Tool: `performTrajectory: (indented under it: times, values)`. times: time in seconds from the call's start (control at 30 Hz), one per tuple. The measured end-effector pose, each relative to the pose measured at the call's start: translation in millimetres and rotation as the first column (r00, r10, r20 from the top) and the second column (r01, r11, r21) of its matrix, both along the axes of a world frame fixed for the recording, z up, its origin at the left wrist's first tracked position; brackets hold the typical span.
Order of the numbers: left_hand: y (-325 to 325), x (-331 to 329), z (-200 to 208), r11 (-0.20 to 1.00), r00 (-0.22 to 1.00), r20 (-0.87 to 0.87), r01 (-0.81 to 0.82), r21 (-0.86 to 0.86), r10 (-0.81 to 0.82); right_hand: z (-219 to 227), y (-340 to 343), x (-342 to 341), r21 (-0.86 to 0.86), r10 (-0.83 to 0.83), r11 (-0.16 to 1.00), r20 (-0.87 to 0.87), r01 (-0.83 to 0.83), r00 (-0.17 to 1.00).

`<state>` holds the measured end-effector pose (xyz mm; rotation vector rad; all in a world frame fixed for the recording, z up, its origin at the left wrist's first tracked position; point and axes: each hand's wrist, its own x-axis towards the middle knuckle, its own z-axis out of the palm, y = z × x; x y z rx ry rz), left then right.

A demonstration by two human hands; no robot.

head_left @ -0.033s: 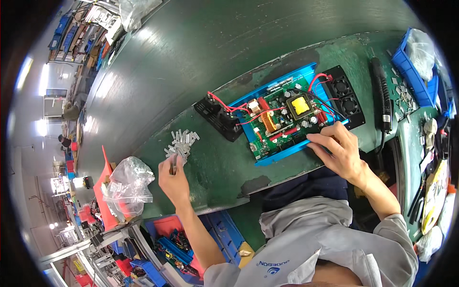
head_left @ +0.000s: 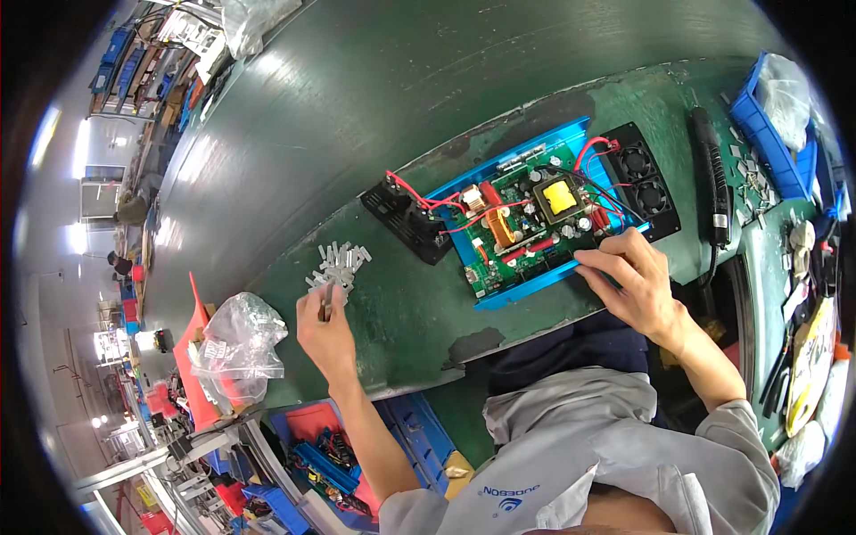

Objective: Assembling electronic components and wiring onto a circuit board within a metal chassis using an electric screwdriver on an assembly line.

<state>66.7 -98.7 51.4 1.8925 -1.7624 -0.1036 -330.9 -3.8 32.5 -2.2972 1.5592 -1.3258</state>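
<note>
My right hand (head_left: 635,283) pinches the near edge of a blue metal housing (head_left: 526,291) between thumb and fingers. Inside the open housing lies a green circuit board (head_left: 530,236) carrying a yellow-topped transformer (head_left: 560,197), coils and red wires. Wires lead to a black end panel (head_left: 406,223) on the left and a black panel with two fans (head_left: 644,181) on the right. At the near side of a pile of small pale grey pieces (head_left: 341,260), my left hand (head_left: 326,334) has its fingers drawn together. What they hold, if anything, cannot be made out.
A clear plastic bag (head_left: 239,339) lies left of my left hand beside a red sheet (head_left: 190,357). At right are a black electric screwdriver (head_left: 711,174), scattered flat metal pieces (head_left: 753,183) and a blue bin (head_left: 771,134). Below the bench edge stands a bin of blue parts (head_left: 325,464).
</note>
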Motion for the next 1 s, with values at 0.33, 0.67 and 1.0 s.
performTrajectory:
  times: [0.33,0.67,1.0]
  values:
    - [-23,-53,-24,0.975,0.951,0.272,0.187,-0.124,-0.148,-10,34,-14,0.124,-0.141,0.985,0.158,0.122,0.977]
    - [-31,-25,-26,0.984,0.951,0.253,0.163,0.078,-0.177,-23,47,-9,0.125,-0.131,0.987,0.289,0.098,0.948]
    - [51,-102,33,0.902,0.904,-0.206,0.407,0.145,-0.374,-7,48,21,0.278,0.033,0.904,0.713,-0.326,0.7]
